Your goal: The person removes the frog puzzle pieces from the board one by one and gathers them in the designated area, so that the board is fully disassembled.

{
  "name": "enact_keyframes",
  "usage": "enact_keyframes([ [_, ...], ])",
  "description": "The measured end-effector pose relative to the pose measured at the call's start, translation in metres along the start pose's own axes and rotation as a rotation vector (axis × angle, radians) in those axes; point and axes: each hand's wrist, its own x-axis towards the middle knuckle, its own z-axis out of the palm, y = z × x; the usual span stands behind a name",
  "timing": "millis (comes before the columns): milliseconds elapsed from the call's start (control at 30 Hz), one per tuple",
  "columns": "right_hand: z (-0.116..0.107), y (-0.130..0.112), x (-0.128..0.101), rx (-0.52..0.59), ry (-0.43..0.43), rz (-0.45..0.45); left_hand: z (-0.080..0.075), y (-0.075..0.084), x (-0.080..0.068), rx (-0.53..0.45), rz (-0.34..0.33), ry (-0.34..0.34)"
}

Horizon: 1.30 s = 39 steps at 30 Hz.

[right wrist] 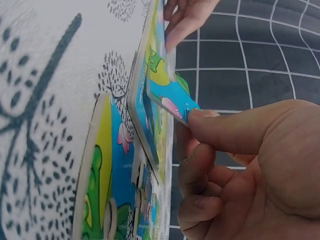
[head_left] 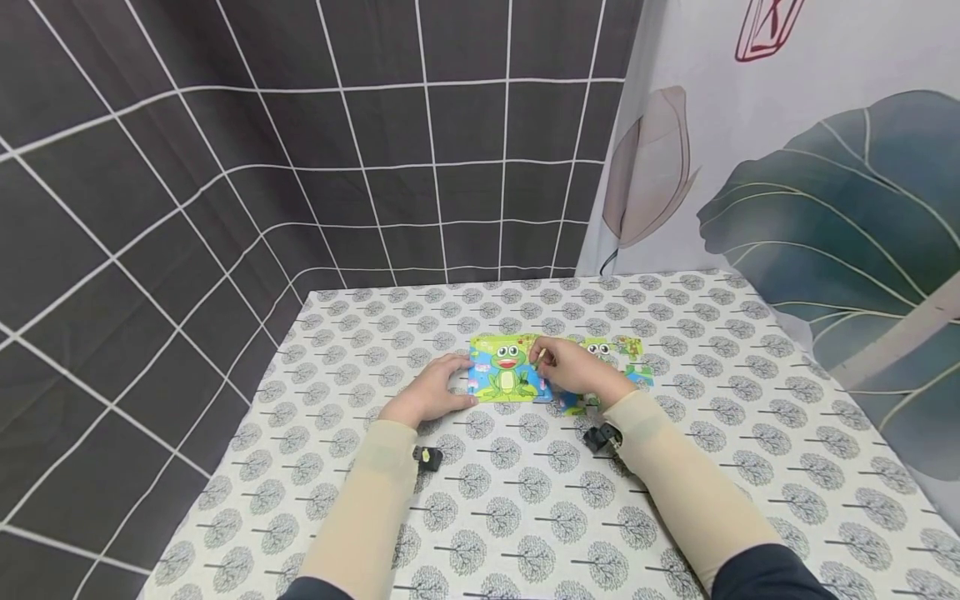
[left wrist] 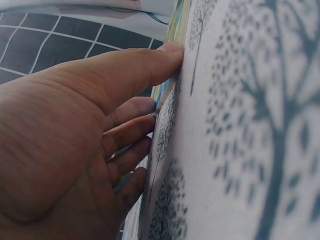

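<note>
The frog board (head_left: pixel 504 369) lies flat on the table (head_left: pixel 525 500), long axis running left-right as seen from the head cam. A puzzle piece (right wrist: pixel 170 97) is pinched at its near corner by the right hand (head_left: pixel 573 367), thumb tip on top, index under; remaining fingers are curled loosely, holding nothing else. The piece is tilted: its far end rests down on the board, near end is lifted off the board's right part. So relative to the board the piece sits at the right side, directly over its slot area, and the right hand is the nearer one by far.

The left hand (head_left: pixel 431 392) is at the board's left edge, fingers fairly straight, thumb tip pressed against the edge (left wrist cam), nothing gripped — the board is braced, not held.

Right of the board, under and beyond the right hand, a second frog board (head_left: pixel 615 354) with loose pieces is seen, touching or just beside the first; which cannot be told.

Judgement: seating the piece hinges on lowering its lifted near end.
</note>
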Motion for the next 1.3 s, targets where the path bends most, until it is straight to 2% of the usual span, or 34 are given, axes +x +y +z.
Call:
enact_keyframes([
  [133,-0.004,0.003,-0.001,0.071,-0.004,-0.001,0.000,0.000,0.000,0.000,0.000,-0.002],
  [333,-0.016,0.007,-0.005,0.053,0.019,-0.044,0.000,0.001,0.001,-0.001,-0.002,-0.005],
  [467,-0.024,0.011,-0.011,0.069,0.015,-0.032,0.000,0.000,0.001,0.003,-0.013,-0.007],
  [700,-0.036,0.018,-0.027,0.055,0.056,0.003,-0.001,0.001,0.000,0.001,-0.019,-0.012],
  [1033,-0.049,0.031,-0.051,0.085,0.058,0.017,-0.002,0.002,-0.001,-0.007,-0.016,-0.004],
  [1300,-0.063,0.044,-0.076,0.020,0.087,0.028,0.000,0.001,0.000,0.003,-0.015,-0.007],
])
